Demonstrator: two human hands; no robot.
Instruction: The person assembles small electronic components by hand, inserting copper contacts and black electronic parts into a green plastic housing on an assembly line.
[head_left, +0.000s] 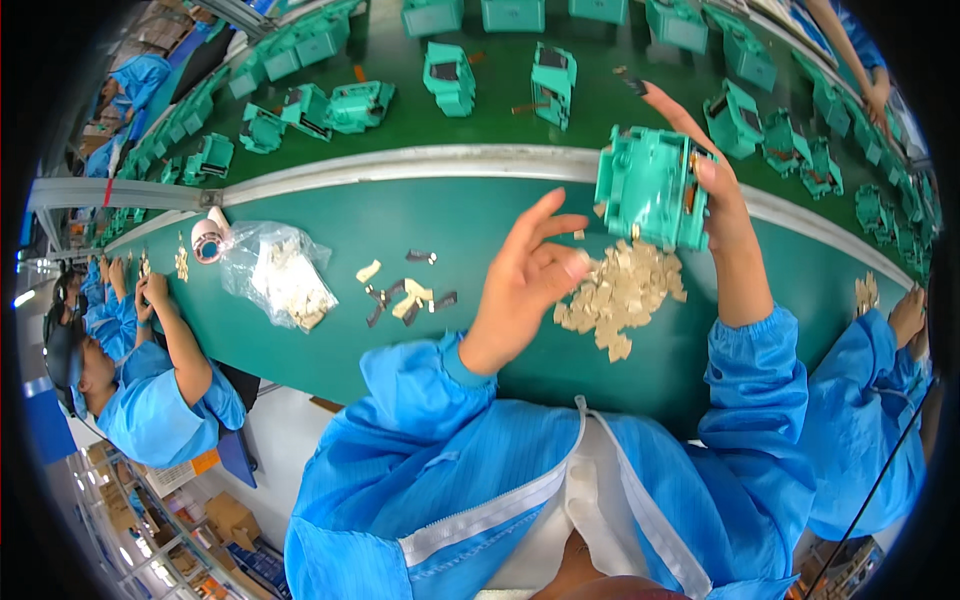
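Note:
My right hand [722, 190] grips a teal plastic housing [650, 185] by its right side, above the work surface. Its thumb presses the side edge while the index finger points up and away, something dark at its tip. To the left, my left hand [525, 275] has its fingers loosely bent and apart. A small beige piece [578, 235] shows by its fingertips; whether it touches them I cannot make out. Below the housing lies a heap of beige flat pieces [625, 295]. Left of my left hand, small black parts [410, 305] are scattered among a few cream ones.
An open plastic bag [285, 275] of pale pieces lies left, beside a tape roll [207, 240]. Past a metal rail [430, 160], several teal housings [450, 78] stand on a green belt [400, 120]. Co-workers in blue sit left [165, 400] and right [865, 430].

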